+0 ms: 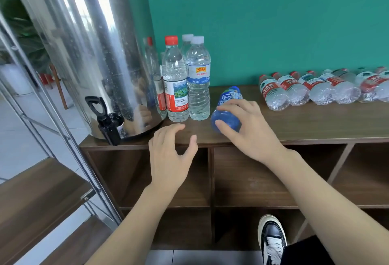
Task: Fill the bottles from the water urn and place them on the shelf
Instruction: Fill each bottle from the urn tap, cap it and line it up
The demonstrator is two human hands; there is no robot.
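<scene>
A steel water urn [88, 43] with a black tap [105, 117] stands at the left end of the wooden shelf top [305, 123]. Right of it stand three capped clear bottles: a red-capped one [175, 88], a white-capped one [198, 83] and another behind them [187, 41]. A blue bottle [228, 109] lies on its side on the shelf top; my right hand [248, 126] grips it near its base. My left hand [170, 155] hovers open at the shelf's front edge, holding nothing.
Several empty red-labelled bottles [324, 88] lie in a row at the back right against the green wall. Open cubbies [252, 176] sit below the shelf top. A metal rack frame [42, 117] stands to the left. My shoe [272, 239] is on the floor.
</scene>
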